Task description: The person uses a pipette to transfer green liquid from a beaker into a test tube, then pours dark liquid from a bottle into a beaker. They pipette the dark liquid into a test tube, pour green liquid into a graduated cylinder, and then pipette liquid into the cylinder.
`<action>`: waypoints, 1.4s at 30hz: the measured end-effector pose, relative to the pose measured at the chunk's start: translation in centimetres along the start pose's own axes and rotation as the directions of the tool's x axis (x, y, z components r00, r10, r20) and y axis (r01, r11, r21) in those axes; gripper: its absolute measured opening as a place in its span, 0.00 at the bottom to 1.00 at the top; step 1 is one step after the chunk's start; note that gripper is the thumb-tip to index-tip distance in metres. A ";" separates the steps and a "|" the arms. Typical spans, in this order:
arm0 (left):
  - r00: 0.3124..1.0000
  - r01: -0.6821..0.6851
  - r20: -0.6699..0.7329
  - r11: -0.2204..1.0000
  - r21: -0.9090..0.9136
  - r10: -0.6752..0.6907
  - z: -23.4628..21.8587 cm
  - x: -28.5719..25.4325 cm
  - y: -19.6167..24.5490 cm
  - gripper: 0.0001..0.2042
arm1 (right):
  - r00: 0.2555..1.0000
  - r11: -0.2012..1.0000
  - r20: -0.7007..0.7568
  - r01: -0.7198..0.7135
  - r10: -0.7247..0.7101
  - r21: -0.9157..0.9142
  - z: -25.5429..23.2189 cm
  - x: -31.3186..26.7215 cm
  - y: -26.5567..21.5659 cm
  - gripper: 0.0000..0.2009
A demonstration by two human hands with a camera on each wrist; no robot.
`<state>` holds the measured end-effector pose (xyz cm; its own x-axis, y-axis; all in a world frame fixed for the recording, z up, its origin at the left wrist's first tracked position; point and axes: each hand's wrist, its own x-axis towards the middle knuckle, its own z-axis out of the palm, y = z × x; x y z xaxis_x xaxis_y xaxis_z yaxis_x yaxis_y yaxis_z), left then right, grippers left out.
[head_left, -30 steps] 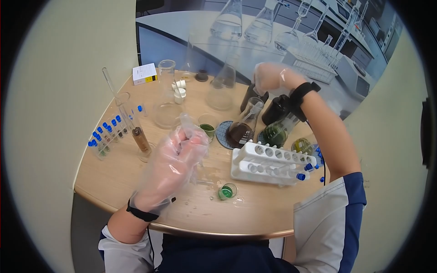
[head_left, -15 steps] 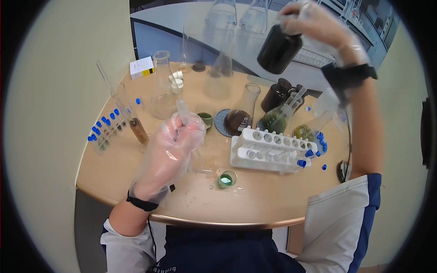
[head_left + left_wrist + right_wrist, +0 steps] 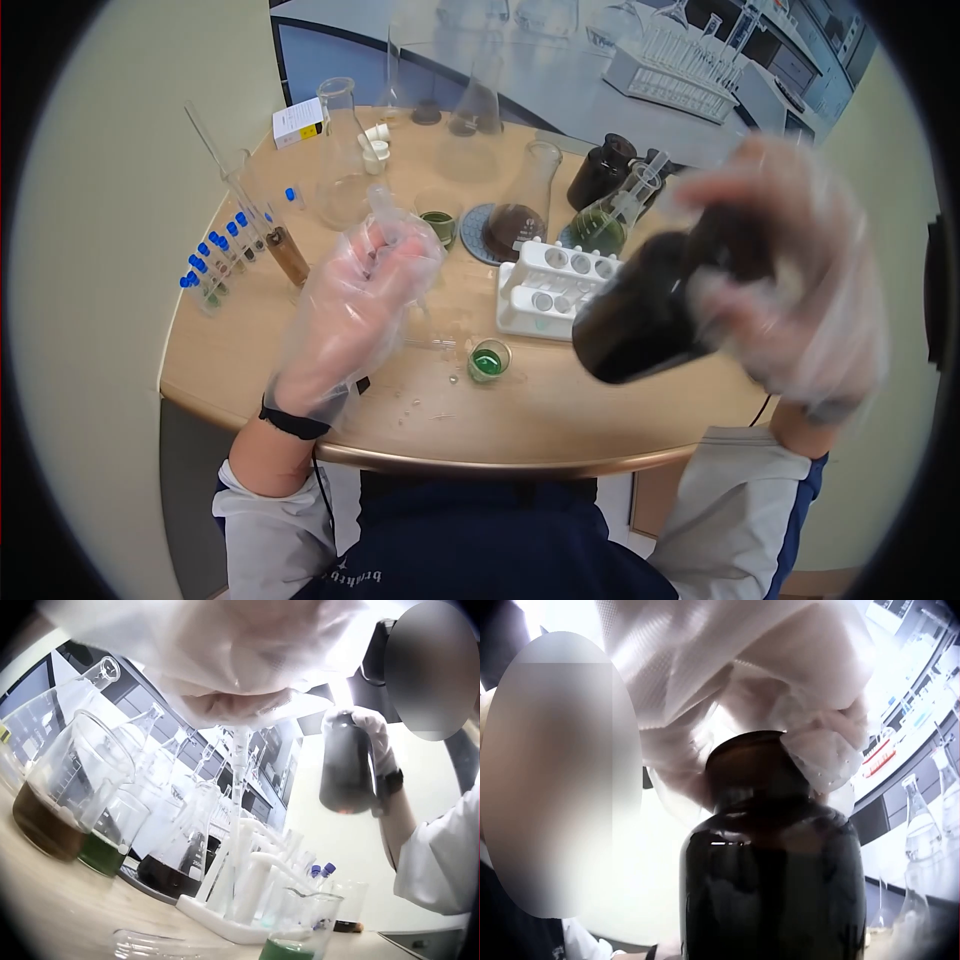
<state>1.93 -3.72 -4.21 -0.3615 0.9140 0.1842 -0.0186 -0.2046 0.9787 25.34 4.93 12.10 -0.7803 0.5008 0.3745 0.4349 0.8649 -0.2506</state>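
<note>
My gloved right hand grips a dark brown bottle by its neck, held tilted above the right of the table. In the right wrist view the fingers wrap the neck of the bottle. My gloved left hand pinches a clear dropper over the left-centre; in the left wrist view the clear stem of the dropper hangs below the fingers. A small beaker of green liquid stands between the hands. Behind the left hand is another beaker with green contents.
A white tube rack stands beside the bottle. Flasks with dark and green contents stand behind it, near another brown bottle. Blue-capped tubes, a cylinder with brown liquid and a white box are at left.
My right hand took hold of a brown bottle at the back, raised it and brought it nearer, over the table's right side. The left hand keeps its pinch on the dropper.
</note>
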 end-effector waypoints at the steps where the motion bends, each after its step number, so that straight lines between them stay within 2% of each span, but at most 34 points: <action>1: 1.000 0.012 -0.022 1.000 -0.004 -0.012 0.1 -0.1 0.1 0.09 | 0.999 0.998 0.014 0.033 -0.032 -0.061 0.8 -1.0 -0.1 0.18; 3: 0.997 0.037 -0.066 0.999 -0.011 -0.038 0.4 -0.2 0.3 0.09 | 0.998 0.998 0.061 0.002 0.002 -0.070 2.8 -3.0 -0.2 0.17; 5: 0.999 0.002 -0.037 0.998 -0.055 -0.004 0.3 -0.2 0.2 0.09 | 0.996 0.997 0.081 -0.033 0.039 -0.074 4.6 -4.1 -0.6 0.20; 6: 1.000 -0.014 -0.022 0.997 -0.076 0.013 0.3 -0.1 0.1 0.09 | 0.985 0.999 0.169 -0.035 0.040 -0.036 4.9 -4.1 0.1 0.22; 10: 1.000 -0.013 -0.024 0.999 -0.044 0.012 0.3 0.0 -0.3 0.08 | 0.963 0.988 0.232 -0.149 0.137 0.035 6.5 -4.9 0.8 0.22; 13: 1.000 0.004 -0.015 1.000 -0.025 -0.004 0.2 0.0 0.0 0.07 | 0.984 0.996 0.162 -0.085 0.078 0.038 7.8 -5.4 1.5 0.24; 16: 1.000 -0.001 -0.025 1.000 -0.025 0.000 0.4 0.0 0.1 0.06 | 0.981 0.988 0.168 -0.115 0.098 0.098 8.4 -5.6 1.8 0.27; 19: 1.000 0.011 -0.013 1.000 -0.029 -0.012 0.5 0.1 0.2 0.06 | 0.984 0.988 0.179 -0.030 0.003 0.149 8.7 -5.7 2.6 0.29; 22: 1.000 -0.007 -0.026 0.999 -0.053 0.005 0.6 0.2 -0.1 0.06 | 0.984 0.991 0.180 -0.007 -0.017 0.132 9.2 -5.9 3.1 0.29; 24: 0.998 -0.015 -0.060 0.997 -0.072 0.010 0.8 0.2 -0.3 0.05 | 0.983 0.989 0.180 -0.011 -0.016 0.149 9.3 -5.9 3.4 0.30; 27: 0.991 0.049 -0.125 0.997 -0.059 -0.056 0.9 -0.1 -0.2 0.04 | 0.986 0.981 0.163 0.000 -0.032 0.194 9.7 -6.0 4.0 0.30; 31: 0.995 0.021 -0.098 0.999 -0.050 -0.026 0.7 0.1 -0.1 0.02 | 0.984 0.964 0.176 -0.026 -0.022 0.264 9.9 -6.2 4.7 0.32; 34: 0.993 0.008 -0.117 1.000 -0.026 -0.011 0.9 0.2 0.0 0.02 | 0.989 0.919 0.132 -0.108 0.062 0.379 10.0 -6.8 4.8 0.35; 37: 0.990 -0.003 -0.139 1.000 0.019 0.006 1.0 0.3 0.0 0.03 | 0.949 0.897 0.260 -0.266 0.179 0.354 7.9 -8.1 5.3 0.40; 39: 0.984 0.000 -0.178 0.998 0.068 0.012 1.1 0.2 0.0 0.03 | 0.894 0.898 0.363 -0.365 0.264 0.246 7.4 -9.2 6.3 0.41; 40: 0.983 0.013 -0.181 0.998 0.061 -0.001 1.1 0.2 0.1 0.03 | 0.859 0.894 0.410 -0.408 0.306 0.187 7.3 -9.5 6.6 0.41; 42: 0.981 0.043 -0.190 0.998 0.051 -0.032 1.1 0.0 0.2 0.03 | 0.842 0.878 0.437 -0.435 0.317 0.201 8.9 -10.3 7.7 0.42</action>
<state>2.95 -3.36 -3.89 -0.5313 0.8369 0.1317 0.0137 -0.1469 0.9891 32.75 6.10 -1.63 -0.7154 0.6815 -0.1539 0.6305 0.5348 -0.5626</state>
